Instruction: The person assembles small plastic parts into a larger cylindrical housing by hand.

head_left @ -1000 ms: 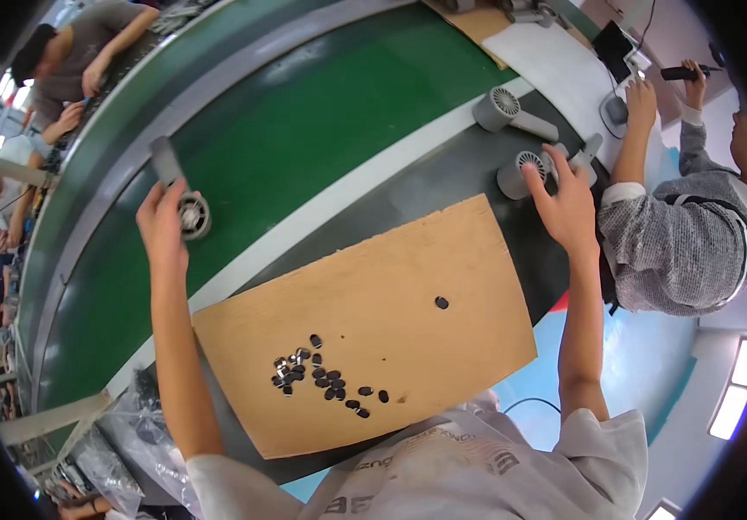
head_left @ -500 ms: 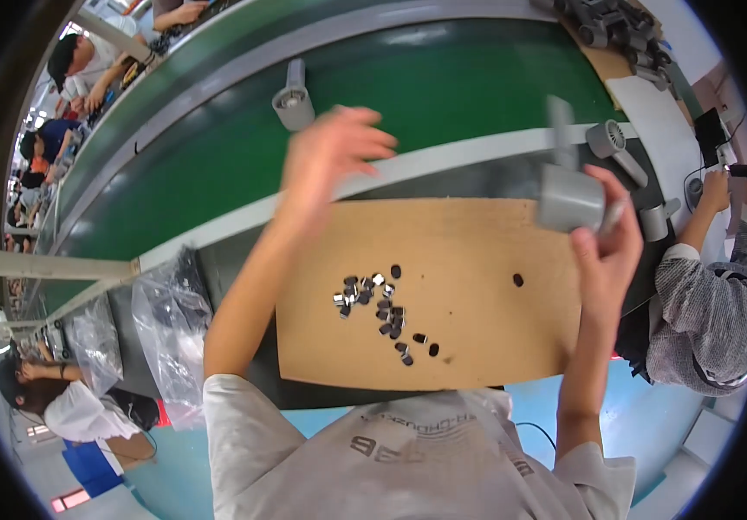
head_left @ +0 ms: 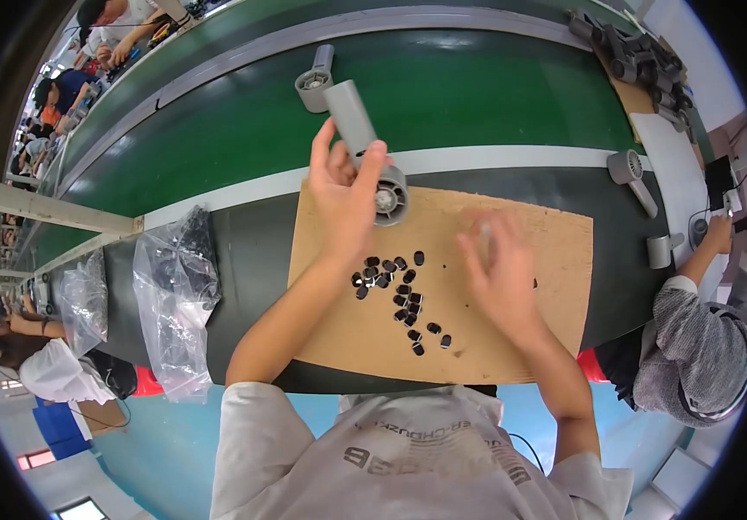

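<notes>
My left hand (head_left: 345, 195) is closed round a grey hair dryer housing (head_left: 354, 121), raised over the far left edge of a cardboard sheet (head_left: 529, 347). The handle points up and away. Its round open end, with a spoked hub inside, faces me. To the right, my right hand (head_left: 503, 277) hovers above the cardboard, smeared by motion. Whether anything is between its fingers I cannot make out. Several small black oval pieces (head_left: 404, 290) with shiny edges lie scattered between my hands, on the cardboard.
Another grey housing (head_left: 314, 82) rests on the green belt (head_left: 477, 95) beyond. Two more, one of them a housing (head_left: 626, 169), lie at right near a co-worker's sleeve (head_left: 694, 299). Clear plastic bags (head_left: 174, 303) sit at left. Grey parts (head_left: 638, 61) are heaped at far right.
The housing has passed from my right hand to my left, moving leftward. My left hand went from empty to holding; my right hand came in over the cardboard.
</notes>
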Demonstrator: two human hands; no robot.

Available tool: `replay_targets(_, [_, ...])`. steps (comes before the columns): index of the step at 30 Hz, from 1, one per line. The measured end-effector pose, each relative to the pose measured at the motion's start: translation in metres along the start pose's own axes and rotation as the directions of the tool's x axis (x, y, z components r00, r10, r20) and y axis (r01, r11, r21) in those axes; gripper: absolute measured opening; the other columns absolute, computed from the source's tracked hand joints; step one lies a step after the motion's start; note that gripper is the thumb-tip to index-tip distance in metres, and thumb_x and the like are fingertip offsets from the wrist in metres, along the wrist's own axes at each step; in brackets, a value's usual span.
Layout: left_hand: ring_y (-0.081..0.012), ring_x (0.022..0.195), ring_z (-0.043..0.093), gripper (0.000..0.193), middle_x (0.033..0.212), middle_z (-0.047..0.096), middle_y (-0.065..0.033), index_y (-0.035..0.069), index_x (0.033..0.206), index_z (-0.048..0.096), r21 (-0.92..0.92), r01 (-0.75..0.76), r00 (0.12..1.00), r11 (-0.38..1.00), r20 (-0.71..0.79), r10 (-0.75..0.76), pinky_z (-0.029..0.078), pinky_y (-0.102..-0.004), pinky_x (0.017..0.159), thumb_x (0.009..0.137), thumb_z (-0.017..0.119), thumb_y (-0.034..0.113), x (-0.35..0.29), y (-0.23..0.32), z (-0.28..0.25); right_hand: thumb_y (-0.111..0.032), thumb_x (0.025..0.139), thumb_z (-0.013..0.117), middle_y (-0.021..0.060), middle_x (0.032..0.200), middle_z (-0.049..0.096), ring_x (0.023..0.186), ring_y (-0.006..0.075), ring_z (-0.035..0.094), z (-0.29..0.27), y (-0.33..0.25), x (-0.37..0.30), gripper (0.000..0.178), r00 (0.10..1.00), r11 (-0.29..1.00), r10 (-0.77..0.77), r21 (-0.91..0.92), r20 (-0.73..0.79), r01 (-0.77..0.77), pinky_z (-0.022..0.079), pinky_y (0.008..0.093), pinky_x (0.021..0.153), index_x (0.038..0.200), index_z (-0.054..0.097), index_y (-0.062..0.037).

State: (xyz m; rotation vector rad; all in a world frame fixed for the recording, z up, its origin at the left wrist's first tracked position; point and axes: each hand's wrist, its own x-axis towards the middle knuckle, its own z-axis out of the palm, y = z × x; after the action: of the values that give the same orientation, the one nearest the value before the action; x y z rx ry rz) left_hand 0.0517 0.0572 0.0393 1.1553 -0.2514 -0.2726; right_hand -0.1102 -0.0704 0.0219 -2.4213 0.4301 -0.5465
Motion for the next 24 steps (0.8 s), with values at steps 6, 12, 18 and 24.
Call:
replay_targets(6, [-0.0157,0.09,0.064,0.055,0.102,0.064,-0.0097,-0.003,0.145,0.036,-0.009,-0.101,0.99,0.995,0.095,0.102,0.053,-0.0324,0.08,0.098,0.063,0.009,-0.002,-0.023,0.003,-0.016,0.081,0.078,0.0119,0.097,0.062,0.079,0.0334,0.065,0.031,-0.015,0.001,0.025,0.971,0.997,-0.073,0.03,0.227,0.068,0.053,0.042,0.066,0.099,0.067,-0.0033])
replay_targets(12, [-0.0158,0.091,0.064,0.049,0.102,0.065,-0.0113,0.003,0.147,0.037,0.011,-0.008,0.983,1.0,0.184,0.006,0.052,-0.0312,0.081,0.103,0.053,0.016,-0.013,-0.03,-0.005,-0.014,0.079,0.079,0.0119,0.096,0.062,0.08,0.0339,0.065,0.028,-0.003,0.014,0.026,0.925,0.988,-0.154,0.069,0.346,0.138,0.053,0.0436,0.068,0.098,0.067,-0.0023])
replay_targets(18, [-0.0154,0.091,0.063,0.048,0.106,0.065,-0.0107,0.005,0.146,0.037,0.025,-0.105,0.994,0.994,-0.019,0.106,0.052,-0.0322,0.082,0.103,0.053,0.017,-0.004,-0.007,-0.022,-0.011,0.08,0.077,0.0121,0.097,0.06,0.084,0.033,0.064,0.036,-0.008,0.056,0.022,0.871,0.938,-0.342,0.186,0.352,0.293,0.052,0.0431,0.072,0.097,0.066,-0.0026])
replay_targets(24, [-0.0151,0.097,0.062,0.045,0.109,0.064,-0.0123,0.0,0.145,0.038,-0.032,-0.123,0.989,0.992,-0.091,0.119,0.051,-0.0302,0.083,0.104,0.049,0.012,-0.011,-0.002,-0.029,-0.013,0.081,0.078,0.0085,0.098,0.062,0.084,0.0308,0.065,0.04,-0.009,0.071,0.023,0.772,0.916,-0.397,0.264,0.496,0.301,0.053,0.0407,0.073,0.102,0.072,-0.0099])
